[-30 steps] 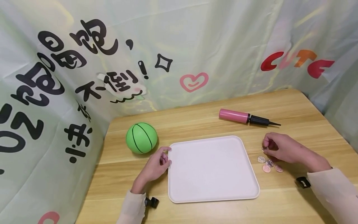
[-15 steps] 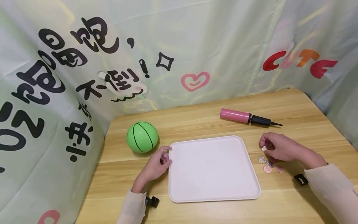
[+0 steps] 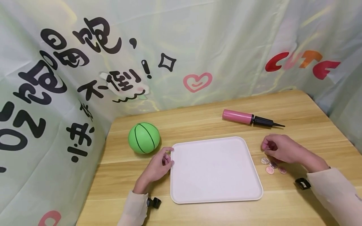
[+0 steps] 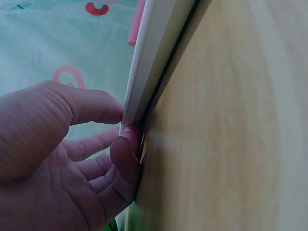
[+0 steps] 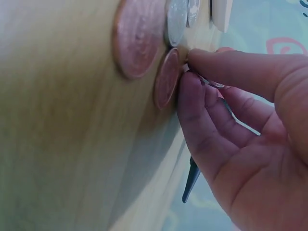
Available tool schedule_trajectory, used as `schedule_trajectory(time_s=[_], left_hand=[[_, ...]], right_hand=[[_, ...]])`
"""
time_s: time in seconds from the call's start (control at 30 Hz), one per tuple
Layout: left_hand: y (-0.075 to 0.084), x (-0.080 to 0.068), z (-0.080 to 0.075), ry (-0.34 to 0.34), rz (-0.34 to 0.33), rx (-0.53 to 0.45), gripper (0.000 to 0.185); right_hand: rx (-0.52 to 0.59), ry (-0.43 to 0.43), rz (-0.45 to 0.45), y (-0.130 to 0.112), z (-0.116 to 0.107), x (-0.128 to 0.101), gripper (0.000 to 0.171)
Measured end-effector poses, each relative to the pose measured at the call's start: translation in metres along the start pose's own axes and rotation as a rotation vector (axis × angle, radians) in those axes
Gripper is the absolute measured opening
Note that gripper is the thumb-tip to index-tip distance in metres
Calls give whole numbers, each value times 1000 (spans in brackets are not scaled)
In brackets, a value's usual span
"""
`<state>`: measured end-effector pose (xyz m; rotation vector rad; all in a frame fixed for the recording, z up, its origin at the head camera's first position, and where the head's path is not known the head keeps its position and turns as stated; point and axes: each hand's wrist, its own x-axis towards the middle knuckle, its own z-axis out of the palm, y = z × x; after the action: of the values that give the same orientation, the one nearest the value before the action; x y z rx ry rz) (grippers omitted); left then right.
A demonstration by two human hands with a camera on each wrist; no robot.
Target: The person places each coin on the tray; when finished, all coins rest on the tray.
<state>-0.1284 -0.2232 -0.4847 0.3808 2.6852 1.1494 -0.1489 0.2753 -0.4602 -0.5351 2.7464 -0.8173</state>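
Observation:
A white rectangular tray (image 3: 216, 171) lies on the wooden table. At its left edge, my left hand (image 3: 156, 165) pinches the rim; the left wrist view shows the thumb and a fingertip against the tray rim (image 4: 139, 91). My right hand (image 3: 284, 149) is to the right of the tray, its thumb and fingertips together. Between them the right wrist view shows the thin edge of a silvery coin (image 5: 215, 84), mostly covered by the fingers. Below that hand lie a silver coin (image 3: 265, 161), a darker coin (image 3: 273, 165) and copper coins (image 3: 270, 170).
A green ball (image 3: 144, 138) with black lines sits behind my left hand. Towards the back right lies a pink and black hand pump (image 3: 252, 118), its nozzle pointing right. A printed curtain (image 3: 226, 56) hangs behind the table.
My right hand has shifted slightly left, and the coin seen at its fingertips half a second ago is now hidden in the head view. My left hand stays at the tray's rim.

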Motion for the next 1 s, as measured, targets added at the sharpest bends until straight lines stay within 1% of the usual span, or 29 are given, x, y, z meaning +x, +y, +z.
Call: schedule_trajectory(time_s=[0.1,0.23,0.4,0.53,0.6,0.73,0.83,1.0], left_hand=[[0,1,0,-1,0,-1,49],[1,1,-1,-5,4,-2,49],[0,0,-2,-8,16,-4,48],[0,0,-2,-12,17,-14,48],[0,0,-2,-12,11,-20,48],[-1,0,-2,-6,32,-22,48],[-1,0,-2,-8,40,-21,47],[0,0,-1,-9,15,-32,48]], right_hand=[[37,-7,40,0,0,-1,11],[67,24,56,-2,-1,-2,13],[101,115,53,-11,0,-1,15],[136,205,10,-20,3,2,15],[173,227,-5,-25,5,5,17],[246,215,-12,-40,9,12,22],[287,186,-41,-53,13,19,24],[351,149,-87,-77,21,33,23]])
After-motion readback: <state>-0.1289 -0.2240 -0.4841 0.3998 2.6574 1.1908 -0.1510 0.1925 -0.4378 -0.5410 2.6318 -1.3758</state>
